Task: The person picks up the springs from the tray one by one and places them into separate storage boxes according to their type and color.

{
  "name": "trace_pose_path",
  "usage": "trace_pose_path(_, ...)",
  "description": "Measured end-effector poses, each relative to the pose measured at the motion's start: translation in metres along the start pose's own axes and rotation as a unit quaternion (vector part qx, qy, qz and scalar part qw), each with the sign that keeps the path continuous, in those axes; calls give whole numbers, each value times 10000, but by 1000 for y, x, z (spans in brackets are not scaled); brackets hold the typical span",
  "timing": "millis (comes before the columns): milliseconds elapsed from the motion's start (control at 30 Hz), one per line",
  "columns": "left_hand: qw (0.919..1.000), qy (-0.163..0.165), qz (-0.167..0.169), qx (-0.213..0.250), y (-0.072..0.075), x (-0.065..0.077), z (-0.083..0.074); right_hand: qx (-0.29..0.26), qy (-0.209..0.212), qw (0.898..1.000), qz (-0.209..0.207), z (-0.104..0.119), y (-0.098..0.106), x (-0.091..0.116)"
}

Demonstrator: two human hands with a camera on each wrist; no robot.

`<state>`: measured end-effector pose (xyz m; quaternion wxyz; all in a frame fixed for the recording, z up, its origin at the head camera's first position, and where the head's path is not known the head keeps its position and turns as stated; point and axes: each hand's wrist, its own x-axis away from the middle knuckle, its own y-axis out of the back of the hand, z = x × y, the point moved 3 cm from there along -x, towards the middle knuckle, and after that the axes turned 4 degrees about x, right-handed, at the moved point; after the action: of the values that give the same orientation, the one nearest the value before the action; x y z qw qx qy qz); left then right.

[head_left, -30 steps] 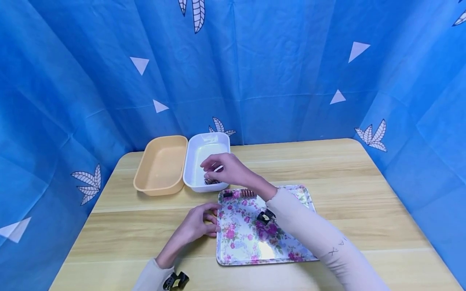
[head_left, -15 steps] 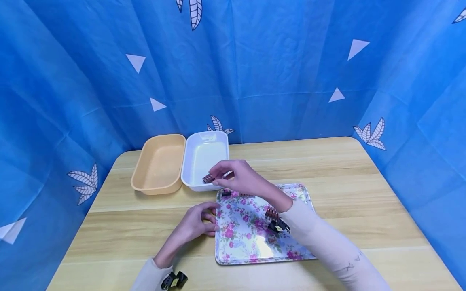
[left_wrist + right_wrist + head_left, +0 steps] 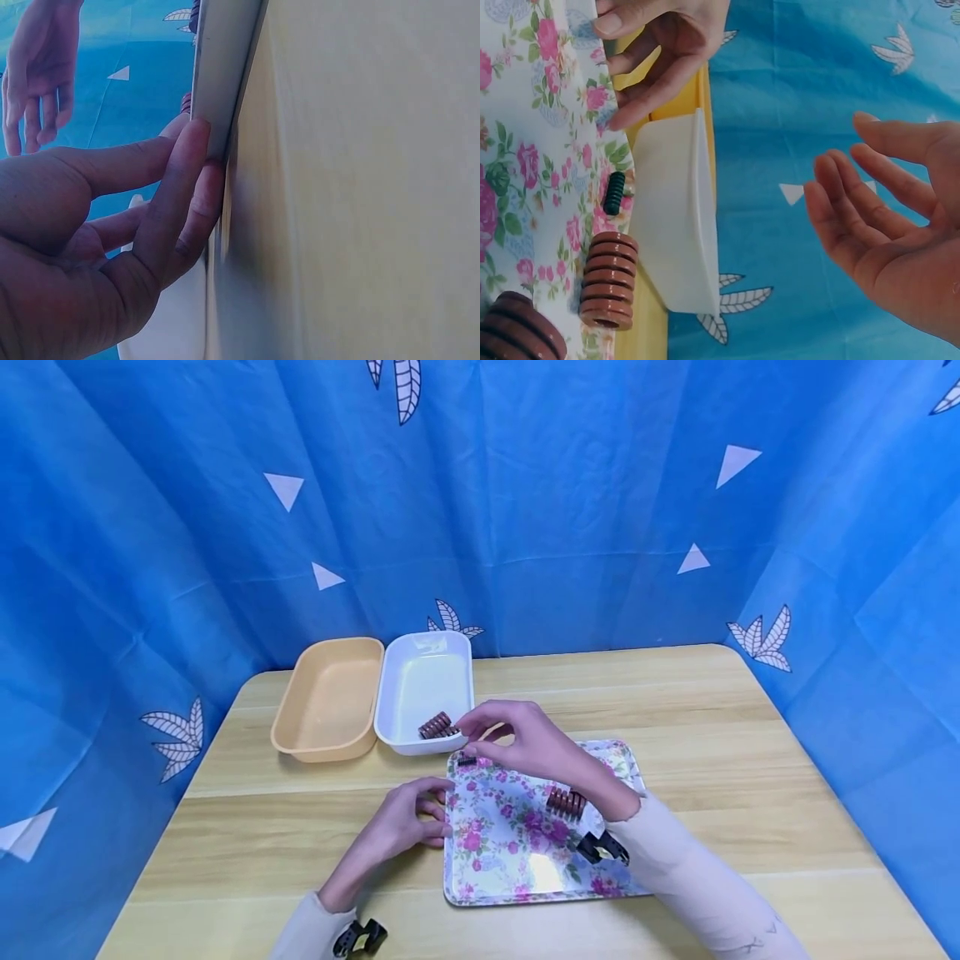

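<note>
My left hand (image 3: 405,818) holds the left edge of the flowered tray (image 3: 498,864), thumb on the rim and fingers against its side. My right hand (image 3: 536,743) hovers over the tray's back left part, its fingers loosely bent around nothing. Brown coil springs (image 3: 435,725) lie in the near end of the white basin (image 3: 426,681). On the tray, a brown spring (image 3: 566,803) lies near the middle, and a small dark green spring (image 3: 614,193) sits by the back left corner. Another brown spring (image 3: 609,281) shows beside it in the right wrist view; my right hand hides it from the head view.
An orange-yellow basin (image 3: 330,702) stands against the left side of the white one. Both are at the back left of the wooden table (image 3: 712,760). A blue patterned curtain (image 3: 570,527) surrounds the table's back and sides.
My right hand has drawn back from the white basin toward the right, over the tray. The springs it had held or touched now lie uncovered in the basin. My left hand stays at the tray's edge.
</note>
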<state>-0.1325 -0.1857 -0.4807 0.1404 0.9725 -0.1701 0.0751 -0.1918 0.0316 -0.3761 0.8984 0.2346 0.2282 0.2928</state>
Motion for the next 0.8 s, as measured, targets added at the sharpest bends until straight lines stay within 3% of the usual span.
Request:
trace_pose_path(333, 9999, 100, -27, -14, 0, -1, 1, -42, -109, 9998, -184, 1, 12, 24)
trace_pose_path(567, 9999, 117, 7, -2, 0, -2, 1, -116, 74, 9993, -354, -2, 20, 39)
trace_pose_path(800, 9999, 89, 14, 44, 0, -2, 0, 82, 49, 9991, -409, -10, 35, 51)
